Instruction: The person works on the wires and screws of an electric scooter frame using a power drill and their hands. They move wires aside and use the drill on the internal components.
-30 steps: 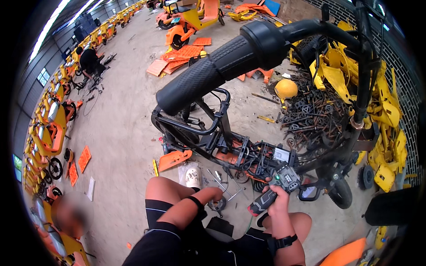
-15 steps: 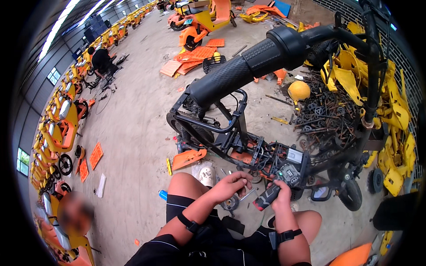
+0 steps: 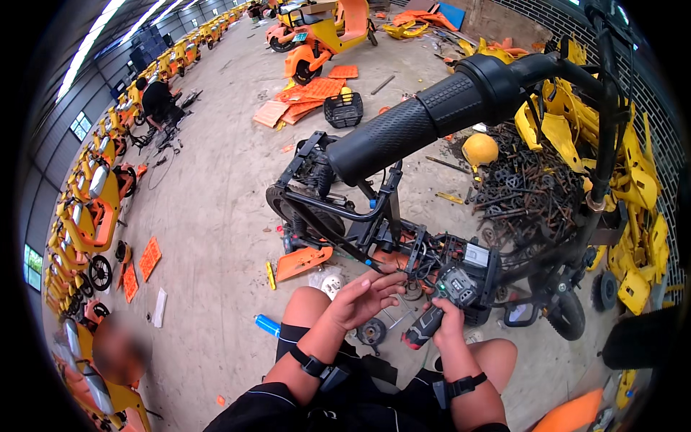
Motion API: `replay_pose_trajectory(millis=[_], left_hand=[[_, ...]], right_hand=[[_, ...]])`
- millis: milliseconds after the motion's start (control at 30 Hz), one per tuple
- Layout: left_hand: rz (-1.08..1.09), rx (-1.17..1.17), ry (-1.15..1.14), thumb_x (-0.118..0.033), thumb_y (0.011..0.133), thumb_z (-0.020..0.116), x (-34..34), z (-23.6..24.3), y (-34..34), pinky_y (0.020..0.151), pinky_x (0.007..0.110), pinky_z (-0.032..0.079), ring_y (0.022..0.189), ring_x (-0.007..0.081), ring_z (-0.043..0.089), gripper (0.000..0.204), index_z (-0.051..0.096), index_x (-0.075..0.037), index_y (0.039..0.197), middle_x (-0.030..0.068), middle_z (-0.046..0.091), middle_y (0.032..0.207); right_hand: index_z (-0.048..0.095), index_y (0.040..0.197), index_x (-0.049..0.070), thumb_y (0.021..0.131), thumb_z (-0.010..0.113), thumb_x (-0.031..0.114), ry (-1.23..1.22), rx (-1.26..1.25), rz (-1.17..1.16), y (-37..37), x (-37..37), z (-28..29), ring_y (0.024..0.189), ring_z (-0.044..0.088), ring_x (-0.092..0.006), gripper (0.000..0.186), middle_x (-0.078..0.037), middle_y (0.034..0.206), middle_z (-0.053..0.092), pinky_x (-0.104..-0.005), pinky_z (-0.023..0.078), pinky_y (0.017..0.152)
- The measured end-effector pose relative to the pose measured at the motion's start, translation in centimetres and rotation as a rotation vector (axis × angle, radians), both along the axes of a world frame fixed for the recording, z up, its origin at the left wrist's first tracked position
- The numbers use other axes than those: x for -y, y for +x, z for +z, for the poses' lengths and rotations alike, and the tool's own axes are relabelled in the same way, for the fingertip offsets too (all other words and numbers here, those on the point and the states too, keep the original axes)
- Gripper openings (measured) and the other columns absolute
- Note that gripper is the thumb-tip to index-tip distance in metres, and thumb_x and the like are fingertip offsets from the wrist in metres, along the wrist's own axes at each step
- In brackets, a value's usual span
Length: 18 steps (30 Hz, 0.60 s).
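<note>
My right hand point(image 3: 450, 322) is wrapped round a black and red cordless power tool point(image 3: 423, 328) with a battery pack; its red end points down toward my lap. Close to its left, my left hand point(image 3: 365, 297) has its fingers stretched out and apart, with nothing held. Just beyond both hands is a stripped scooter frame point(image 3: 360, 214) with exposed wiring and a silver box point(image 3: 476, 254). Its black handlebar grip point(image 3: 385, 140) crosses above. Between my hands a thin metal rod point(image 3: 398, 317) shows; what supports it I cannot tell.
A round metal part point(image 3: 371, 332) and a blue cylinder point(image 3: 268, 325) lie by my knees. At right are a heap of dark metal parts point(image 3: 533, 187) and stacked yellow panels point(image 3: 637, 281). Yellow scooters point(image 3: 93, 219) line the left, where another person point(image 3: 160, 103) crouches farther off.
My left hand has opened from curled fingers and moved slightly up and left toward the frame. The power tool has tilted, its red end shifting a little left and down.
</note>
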<state>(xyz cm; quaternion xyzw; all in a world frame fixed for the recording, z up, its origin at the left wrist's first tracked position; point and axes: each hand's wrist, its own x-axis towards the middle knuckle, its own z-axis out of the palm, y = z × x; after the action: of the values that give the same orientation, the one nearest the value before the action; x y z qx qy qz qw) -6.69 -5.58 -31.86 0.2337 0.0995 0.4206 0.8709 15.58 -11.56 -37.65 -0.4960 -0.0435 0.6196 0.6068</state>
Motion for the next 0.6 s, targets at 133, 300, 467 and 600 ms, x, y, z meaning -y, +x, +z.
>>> replay_pose_trajectory(millis=[133,300,467,600], left_hand=[[0.126,-0.122,-0.009,-0.039,0.103,0.050,-0.3,-2.4,0.0,0.092,0.039,0.046,0.105,0.0250,0.060,0.045,0.053,-0.002,0.129,0.0140,0.065,0.113],[0.225,-0.517,0.067,-0.044,0.105,0.046,-1.3,-3.8,1.0,0.075,0.031,0.044,0.075,0.0169,0.053,0.046,0.062,-0.001,0.107,0.0044,0.059,0.078],[0.300,-0.994,0.213,-0.040,0.105,0.048,-0.9,-4.8,1.0,0.078,0.026,0.042,0.081,0.0106,0.051,0.046,0.066,-0.001,0.091,0.0011,0.062,0.084],[0.069,-1.068,0.377,-0.039,0.105,0.051,-0.7,-5.1,1.0,0.085,0.030,0.046,0.089,0.0130,0.059,0.044,0.066,0.002,0.095,0.0037,0.066,0.087]], right_hand=[[0.061,0.117,0.002,0.078,0.059,0.001,0.001,-0.004,0.022,-0.1,-0.2,-0.8,0.073,0.063,-0.0220,0.039,-0.009,0.099,0.068,-0.0353,0.053,0.066],[0.061,0.116,0.001,0.078,0.059,0.001,0.037,0.023,0.019,-0.7,-0.6,0.4,0.074,0.063,-0.0218,0.038,-0.010,0.099,0.069,-0.0348,0.052,0.066],[0.060,0.117,-0.001,0.078,0.060,-0.001,0.122,0.116,0.077,-0.9,-0.4,1.1,0.074,0.064,-0.0214,0.039,-0.011,0.099,0.069,-0.0335,0.052,0.066],[0.062,0.114,-0.002,0.077,0.061,-0.001,0.156,0.181,0.126,-1.5,-0.2,1.1,0.075,0.065,-0.0204,0.036,-0.011,0.100,0.070,-0.0326,0.052,0.069]])
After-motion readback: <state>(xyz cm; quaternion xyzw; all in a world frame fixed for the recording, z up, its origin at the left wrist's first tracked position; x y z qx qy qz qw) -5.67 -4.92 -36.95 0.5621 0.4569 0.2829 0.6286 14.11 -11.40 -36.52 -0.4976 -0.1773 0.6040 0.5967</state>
